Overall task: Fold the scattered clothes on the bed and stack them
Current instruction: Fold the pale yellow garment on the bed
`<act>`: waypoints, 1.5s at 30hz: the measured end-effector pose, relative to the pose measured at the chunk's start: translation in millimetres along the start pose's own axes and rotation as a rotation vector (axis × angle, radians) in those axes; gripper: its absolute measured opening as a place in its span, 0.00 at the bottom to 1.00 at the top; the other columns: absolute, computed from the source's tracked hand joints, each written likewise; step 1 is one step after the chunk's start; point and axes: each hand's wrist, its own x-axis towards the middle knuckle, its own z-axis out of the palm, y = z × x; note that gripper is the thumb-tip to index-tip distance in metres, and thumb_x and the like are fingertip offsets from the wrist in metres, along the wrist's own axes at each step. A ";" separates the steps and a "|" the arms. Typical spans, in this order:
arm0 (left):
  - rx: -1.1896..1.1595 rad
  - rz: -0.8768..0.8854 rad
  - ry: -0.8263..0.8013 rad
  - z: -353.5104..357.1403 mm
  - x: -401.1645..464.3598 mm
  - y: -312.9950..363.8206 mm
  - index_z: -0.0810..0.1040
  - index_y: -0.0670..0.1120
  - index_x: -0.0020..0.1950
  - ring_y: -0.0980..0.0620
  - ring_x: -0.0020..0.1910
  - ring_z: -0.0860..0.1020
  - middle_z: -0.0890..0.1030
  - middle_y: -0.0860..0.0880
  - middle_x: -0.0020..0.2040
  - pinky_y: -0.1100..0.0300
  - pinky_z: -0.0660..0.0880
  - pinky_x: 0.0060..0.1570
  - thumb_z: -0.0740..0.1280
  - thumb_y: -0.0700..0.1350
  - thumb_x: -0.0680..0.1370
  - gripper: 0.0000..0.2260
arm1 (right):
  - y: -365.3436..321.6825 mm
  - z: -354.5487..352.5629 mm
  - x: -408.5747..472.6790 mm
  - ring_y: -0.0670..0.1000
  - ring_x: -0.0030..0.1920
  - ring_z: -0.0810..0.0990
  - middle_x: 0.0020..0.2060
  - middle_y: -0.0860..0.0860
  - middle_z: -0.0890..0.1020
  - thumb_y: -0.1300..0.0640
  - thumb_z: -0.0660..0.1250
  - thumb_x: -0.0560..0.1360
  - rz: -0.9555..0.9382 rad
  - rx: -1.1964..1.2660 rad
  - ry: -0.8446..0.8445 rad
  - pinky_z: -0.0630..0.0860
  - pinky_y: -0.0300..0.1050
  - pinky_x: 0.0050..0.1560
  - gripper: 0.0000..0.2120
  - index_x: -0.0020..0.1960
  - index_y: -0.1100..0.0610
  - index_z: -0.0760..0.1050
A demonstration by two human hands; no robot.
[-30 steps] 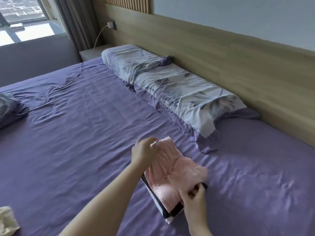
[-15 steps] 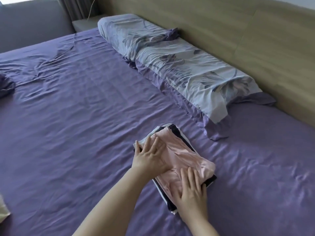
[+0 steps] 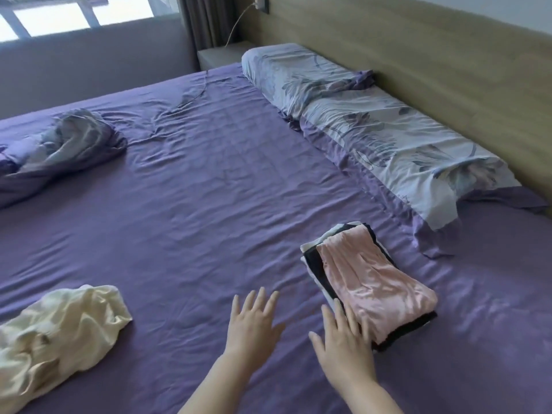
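A folded pink garment lies on top of a folded black-and-white striped garment, a small stack on the purple bed sheet. My right hand is flat with straight fingers at the stack's near corner, its fingertips at the stack's edge. My left hand hovers with spread fingers over the sheet, left of the stack and holding nothing. A crumpled cream garment lies unfolded at the lower left.
Two floral pillows run along the wooden headboard on the right. A bunched quilt sits at the far left. A nightstand and a charging cable are at the back by the window.
Both hands have lifted off the pink garment and drawn back toward me and to the left. The view has swung left, bringing the cream garment and the quilt into sight.
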 end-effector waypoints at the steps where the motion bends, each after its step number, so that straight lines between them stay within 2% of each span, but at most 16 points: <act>1: -0.013 -0.036 0.007 2.5 -14.4 -14.7 0.49 0.54 0.77 0.50 0.76 0.52 0.54 0.51 0.78 0.46 0.44 0.73 0.50 0.64 0.78 0.30 | -16.9 4.0 -1.3 0.56 0.73 0.63 0.73 0.58 0.63 0.41 0.65 0.73 -0.047 -0.015 -0.058 0.59 0.62 0.69 0.33 0.72 0.56 0.64; 3: -0.016 -0.102 0.018 6.7 -43.1 -45.6 0.53 0.54 0.77 0.51 0.74 0.58 0.62 0.53 0.75 0.48 0.46 0.73 0.50 0.64 0.78 0.29 | -47.9 14.7 -5.0 0.49 0.76 0.52 0.77 0.53 0.51 0.40 0.54 0.78 -0.125 0.005 -0.066 0.49 0.55 0.73 0.32 0.76 0.53 0.52; 5: -0.011 -0.163 0.026 8.4 -70.5 -77.4 0.57 0.54 0.76 0.52 0.70 0.64 0.69 0.55 0.70 0.49 0.48 0.72 0.50 0.63 0.78 0.28 | -80.7 17.9 -15.3 0.50 0.69 0.69 0.71 0.58 0.66 0.40 0.69 0.70 -0.205 -0.001 -0.078 0.64 0.59 0.67 0.34 0.70 0.57 0.68; 6: -0.017 -0.196 0.031 8.6 -83.1 -92.8 0.58 0.54 0.75 0.52 0.69 0.66 0.70 0.56 0.69 0.50 0.50 0.72 0.50 0.63 0.78 0.28 | -96.3 18.1 -21.3 0.51 0.59 0.79 0.62 0.60 0.77 0.42 0.78 0.60 -0.237 -0.010 -0.081 0.75 0.60 0.56 0.34 0.60 0.59 0.78; 7: -0.025 -0.230 0.040 8.1 -94.7 -109.0 0.59 0.53 0.75 0.52 0.67 0.68 0.71 0.56 0.68 0.51 0.51 0.72 0.49 0.63 0.78 0.27 | -114.6 22.7 -22.6 0.51 0.51 0.83 0.54 0.58 0.82 0.44 0.82 0.53 -0.282 -0.040 0.007 0.79 0.58 0.48 0.33 0.53 0.59 0.82; 8: -0.030 -0.262 0.053 6.9 -105.3 -125.4 0.60 0.53 0.75 0.51 0.67 0.69 0.71 0.55 0.68 0.51 0.52 0.71 0.49 0.63 0.78 0.27 | -132.4 26.9 -23.9 0.51 0.51 0.83 0.55 0.57 0.82 0.44 0.81 0.55 -0.310 -0.032 0.014 0.78 0.59 0.49 0.32 0.54 0.59 0.82; 10: -0.035 -0.325 0.082 4.1 -124.2 -160.0 0.60 0.54 0.75 0.51 0.66 0.69 0.71 0.55 0.67 0.51 0.53 0.71 0.49 0.63 0.78 0.27 | -167.9 40.3 -27.0 0.50 0.68 0.69 0.71 0.55 0.68 0.43 0.68 0.72 -0.362 -0.001 -0.085 0.64 0.57 0.68 0.31 0.70 0.56 0.67; 13: -0.039 -0.419 0.144 -0.6 -148.3 -212.4 0.62 0.54 0.73 0.51 0.65 0.70 0.71 0.54 0.67 0.52 0.56 0.69 0.51 0.62 0.78 0.26 | -217.6 57.2 -22.9 0.46 0.74 0.54 0.76 0.49 0.53 0.41 0.52 0.79 -0.459 -0.059 -0.113 0.50 0.50 0.73 0.29 0.76 0.51 0.51; 17: -0.049 -0.558 0.231 -2.7 -175.0 -274.3 0.66 0.53 0.71 0.49 0.68 0.67 0.69 0.52 0.68 0.53 0.58 0.68 0.56 0.60 0.78 0.23 | -284.1 67.4 -19.2 0.48 0.74 0.55 0.76 0.51 0.53 0.43 0.52 0.80 -0.627 -0.125 -0.111 0.52 0.50 0.73 0.28 0.76 0.52 0.51; 21: -0.140 -0.702 0.211 7.1 -188.2 -323.1 0.58 0.54 0.75 0.48 0.74 0.55 0.55 0.49 0.76 0.53 0.57 0.71 0.59 0.54 0.79 0.24 | -345.7 75.7 -7.1 0.50 0.75 0.51 0.76 0.52 0.51 0.45 0.54 0.80 -0.802 -0.138 -0.081 0.55 0.49 0.72 0.28 0.76 0.51 0.51; 25: -0.193 -0.683 0.195 15.1 -189.3 -352.5 0.50 0.60 0.76 0.46 0.76 0.48 0.43 0.50 0.78 0.52 0.57 0.71 0.60 0.46 0.80 0.28 | -394.7 81.8 5.8 0.53 0.76 0.45 0.77 0.53 0.45 0.48 0.57 0.80 -0.880 -0.137 -0.078 0.52 0.49 0.74 0.29 0.76 0.44 0.48; 28: -0.235 -0.662 0.243 19.5 -184.0 -366.0 0.57 0.64 0.73 0.46 0.75 0.50 0.45 0.50 0.78 0.52 0.59 0.69 0.62 0.47 0.80 0.26 | -419.2 86.5 16.2 0.55 0.76 0.46 0.77 0.54 0.43 0.50 0.58 0.79 -0.885 -0.172 -0.068 0.54 0.52 0.73 0.29 0.75 0.40 0.49; 31: -0.265 -0.631 0.312 21.4 -180.5 -370.0 0.75 0.61 0.61 0.49 0.70 0.58 0.62 0.53 0.72 0.57 0.63 0.63 0.64 0.50 0.78 0.12 | -427.9 91.4 22.7 0.54 0.76 0.51 0.77 0.52 0.47 0.54 0.58 0.79 -0.829 -0.133 -0.084 0.60 0.51 0.70 0.23 0.73 0.48 0.58; 34: -0.350 -0.640 0.440 19.6 -184.1 -367.2 0.80 0.55 0.55 0.52 0.64 0.66 0.73 0.56 0.60 0.59 0.68 0.53 0.65 0.55 0.76 0.10 | -418.8 89.9 21.2 0.52 0.73 0.61 0.75 0.50 0.57 0.55 0.59 0.79 -0.823 -0.053 -0.047 0.66 0.48 0.66 0.19 0.69 0.55 0.65; 40: -0.574 -0.598 0.654 -21.7 -214.9 -343.3 0.82 0.49 0.54 0.50 0.57 0.72 0.80 0.52 0.54 0.62 0.67 0.58 0.66 0.47 0.77 0.08 | -395.9 35.4 -6.1 0.53 0.54 0.79 0.60 0.49 0.78 0.64 0.66 0.74 -0.930 0.412 0.033 0.76 0.45 0.49 0.07 0.51 0.59 0.80; 45: -0.982 -0.644 0.736 -94.7 -258.1 -307.3 0.79 0.47 0.50 0.56 0.44 0.76 0.79 0.55 0.42 0.70 0.67 0.39 0.66 0.46 0.78 0.05 | -381.8 -42.0 -48.5 0.51 0.40 0.79 0.44 0.48 0.81 0.64 0.70 0.72 -0.874 0.640 0.063 0.76 0.45 0.43 0.05 0.44 0.55 0.80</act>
